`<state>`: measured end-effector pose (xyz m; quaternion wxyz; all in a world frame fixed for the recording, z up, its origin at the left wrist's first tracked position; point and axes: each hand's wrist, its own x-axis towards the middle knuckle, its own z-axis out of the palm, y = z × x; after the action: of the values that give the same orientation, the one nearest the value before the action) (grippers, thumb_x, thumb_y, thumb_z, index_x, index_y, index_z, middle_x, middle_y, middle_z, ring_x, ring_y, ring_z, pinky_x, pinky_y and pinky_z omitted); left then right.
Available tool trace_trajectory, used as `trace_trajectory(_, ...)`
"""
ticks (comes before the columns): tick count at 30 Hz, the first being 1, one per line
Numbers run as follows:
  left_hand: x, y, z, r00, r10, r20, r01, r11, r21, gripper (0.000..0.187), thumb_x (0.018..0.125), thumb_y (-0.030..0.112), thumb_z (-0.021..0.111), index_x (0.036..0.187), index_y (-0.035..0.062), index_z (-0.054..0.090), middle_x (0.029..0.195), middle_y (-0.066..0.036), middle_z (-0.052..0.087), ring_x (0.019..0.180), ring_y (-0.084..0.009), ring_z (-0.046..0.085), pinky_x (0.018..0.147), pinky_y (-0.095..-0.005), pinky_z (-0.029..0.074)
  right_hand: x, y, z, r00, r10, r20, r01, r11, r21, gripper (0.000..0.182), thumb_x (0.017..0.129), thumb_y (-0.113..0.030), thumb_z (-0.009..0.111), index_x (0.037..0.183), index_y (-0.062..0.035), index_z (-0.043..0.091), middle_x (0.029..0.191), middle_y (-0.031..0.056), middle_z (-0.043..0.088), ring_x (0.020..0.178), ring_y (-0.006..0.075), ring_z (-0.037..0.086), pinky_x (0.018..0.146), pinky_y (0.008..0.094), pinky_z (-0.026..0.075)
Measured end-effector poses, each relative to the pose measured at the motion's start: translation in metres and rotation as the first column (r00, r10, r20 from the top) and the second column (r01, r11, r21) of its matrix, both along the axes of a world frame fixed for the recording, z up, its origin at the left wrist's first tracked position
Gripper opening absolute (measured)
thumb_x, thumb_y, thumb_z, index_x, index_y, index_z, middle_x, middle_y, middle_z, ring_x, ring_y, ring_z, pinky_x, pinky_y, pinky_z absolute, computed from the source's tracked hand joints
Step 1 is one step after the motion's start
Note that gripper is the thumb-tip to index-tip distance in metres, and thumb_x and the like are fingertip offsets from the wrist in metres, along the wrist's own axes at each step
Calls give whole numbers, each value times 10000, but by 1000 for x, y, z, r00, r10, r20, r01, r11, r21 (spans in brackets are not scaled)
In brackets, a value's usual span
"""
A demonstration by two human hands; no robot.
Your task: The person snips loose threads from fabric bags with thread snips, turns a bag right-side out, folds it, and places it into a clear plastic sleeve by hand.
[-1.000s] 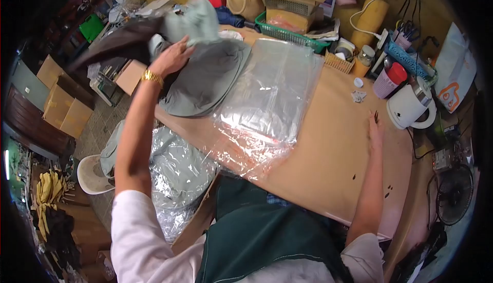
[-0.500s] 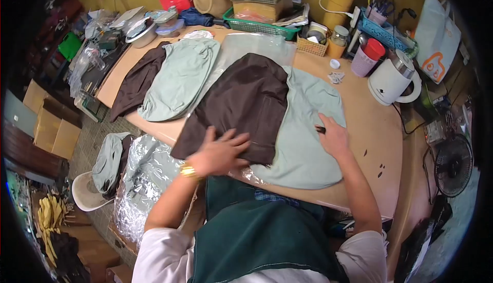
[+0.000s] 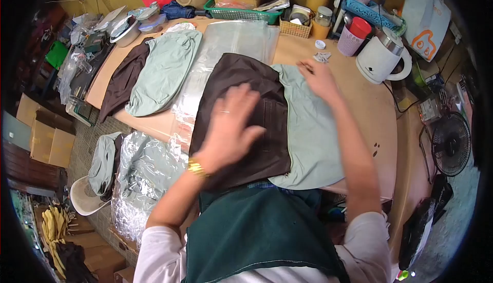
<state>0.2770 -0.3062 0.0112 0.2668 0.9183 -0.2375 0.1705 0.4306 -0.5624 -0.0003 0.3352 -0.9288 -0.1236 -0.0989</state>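
Risk, judged from layout: the brown-and-green garment [image 3: 267, 124] lies partly on a slick clear plastic sheet [image 3: 226, 52], and its near hem hangs at the front edge of the surface [image 3: 364, 103]. A flat push on the cloth could slide it over the plastic or off that edge. A push could also wrinkle the layers instead of flattening them.

Left hand [image 3: 231, 129]: open, fingers spread, palm down on the brown half; grips nothing. It shows motion blur. Right hand [image 3: 321, 80]: open, fingers extended, at the far edge of the pale green half, near a small crumpled scrap [image 3: 322, 56]. Whether it touches the cloth cannot be told.

Garment: two-tone, dark brown panel overlapping the pale green one, with a stitched pocket line on the brown. It lies centre of the surface, directly in front of the person. Soft, limp, mostly flat.

A second, similar garment [image 3: 154, 75] lies on the left part of the surface. White kettle [image 3: 380, 57] stands well apart, on the right.
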Motion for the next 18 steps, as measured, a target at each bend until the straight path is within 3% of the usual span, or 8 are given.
trace_trajectory(3,6,-40,-51,975,-223,-3,211,916,342,686,868,502,576,1442,169,404,1546,-96,288,1425,-325,261,1076,-688,157,-11,25,-54,989,-141,42,142,989,-31,247,870,-173,589,1092,-72,631,955,168,689,915,338,653,796,423,493)
trace_trajectory(5,11,-10,-67,996,-54,-77,85,874,478,618,869,520,561,1381,182,492,1507,-79,360,1409,-294,295,1080,-685,153,-26,15,-78,979,-202,-19,195,963,-185,282,841,-159,591,1115,-98,619,992,162,685,966,378,631,813,460,486)
trace_trajectory(7,10,30,-39,979,171,-108,-113,906,409,527,848,448,618,1287,159,583,1469,-86,416,1392,-297,316,1072,-695,139,-31,-10,-90,991,-115,74,110,992,63,302,820,-100,588,1122,-111,613,1010,146,685,965,367,634,816,470,484)
trace_trajectory(9,17,81,-22,877,448,176,-463,683,565,422,849,336,651,1216,130,629,1471,-132,406,1358,-340,365,1065,-665,213,-38,-17,-92,991,-123,54,125,992,-27,355,794,-57,594,1142,-125,596,1022,134,683,954,355,639,816,459,488)
trace_trajectory(12,40,121,-15,772,537,340,-635,677,373,389,862,268,657,1201,78,633,1406,-170,476,1287,-339,456,1050,-567,323,-34,-11,-88,988,-108,110,123,983,-136,369,779,-53,601,1141,-125,586,1025,119,680,947,342,640,814,448,493)
trace_trajectory(14,54,119,-3,888,460,3,-459,887,44,417,874,236,659,1230,26,601,1288,-194,576,1165,-338,560,982,-443,428,-35,-6,-86,992,-96,81,107,984,-141,376,763,-46,605,1131,-123,587,1027,108,675,950,334,639,815,448,493)
trace_trajectory(16,84,101,-21,882,425,-205,-456,879,-141,547,909,360,621,1293,-20,538,1186,-216,632,1056,-353,626,913,-399,481,-35,-7,-89,991,-82,106,97,986,-136,377,759,-42,604,1127,-122,586,1018,108,675,951,334,638,816,450,492)
trace_trajectory(18,121,88,-39,813,483,-324,-508,862,10,746,893,516,570,1356,-58,451,1232,-282,589,1126,-358,602,927,-403,475,-39,-7,-91,989,-72,131,88,988,-127,379,754,-38,603,1123,-121,585,1008,108,674,952,334,636,818,452,491)
